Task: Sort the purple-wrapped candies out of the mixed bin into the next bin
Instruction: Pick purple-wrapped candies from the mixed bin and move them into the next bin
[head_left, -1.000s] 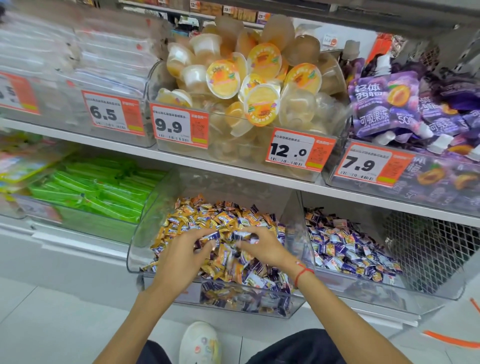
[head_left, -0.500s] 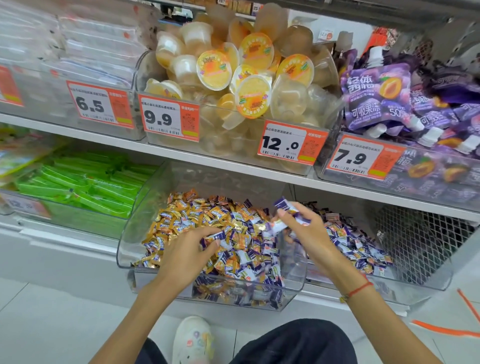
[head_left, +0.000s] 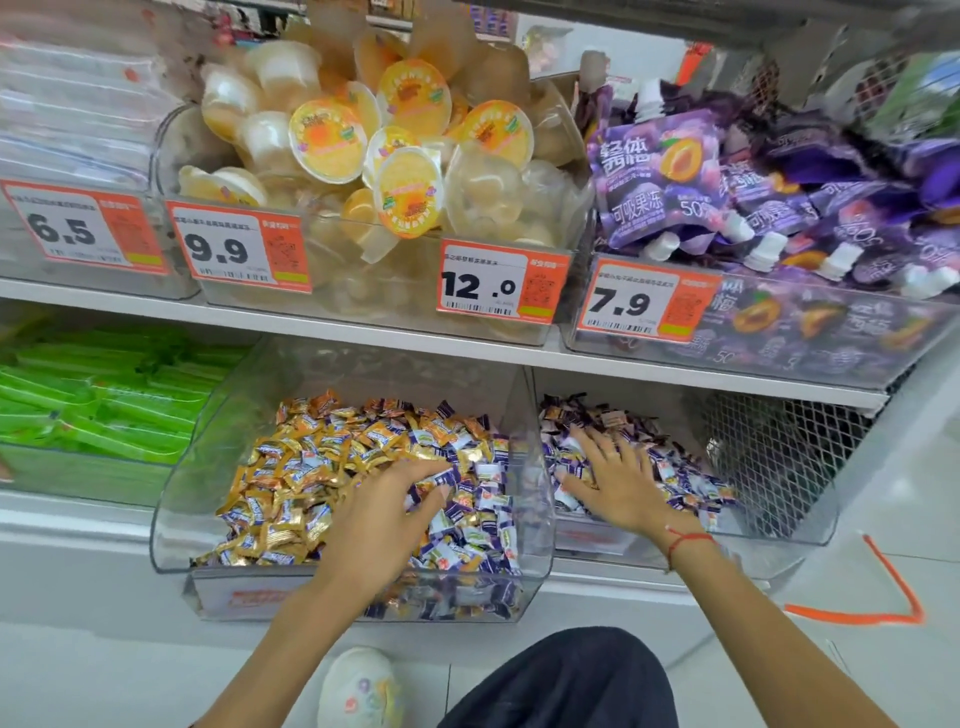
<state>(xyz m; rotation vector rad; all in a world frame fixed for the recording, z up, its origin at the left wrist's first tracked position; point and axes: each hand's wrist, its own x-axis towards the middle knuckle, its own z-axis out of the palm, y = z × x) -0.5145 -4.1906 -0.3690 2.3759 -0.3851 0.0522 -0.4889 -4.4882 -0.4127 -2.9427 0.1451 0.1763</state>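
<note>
A clear mixed bin (head_left: 171, 525) on the lower shelf holds gold-wrapped candies (head_left: 291, 478) on its left and purple-wrapped candies (head_left: 467, 525) on its right. My left hand (head_left: 384, 514) lies on the pile there, fingers reaching into the purple ones; whether it holds any is hidden. Just to the right stands a second clear bin (head_left: 779, 535) with purple-wrapped candies (head_left: 675, 467). My right hand (head_left: 613, 478) rests on that pile with fingers spread flat, holding nothing visible.
A bin of green packs (head_left: 104, 405) sits left of the mixed bin. The shelf above (head_left: 363, 332) carries bins of jelly cups (head_left: 374, 156) and purple pouches (head_left: 727, 187) with price tags. Metal mesh (head_left: 769, 457) backs the right bin. My shoe (head_left: 358, 691) is on the floor.
My right hand carried purple candies from the mixed bin across to the right bin and now lies flat on that pile, empty. My left hand stayed on the mixed pile.
</note>
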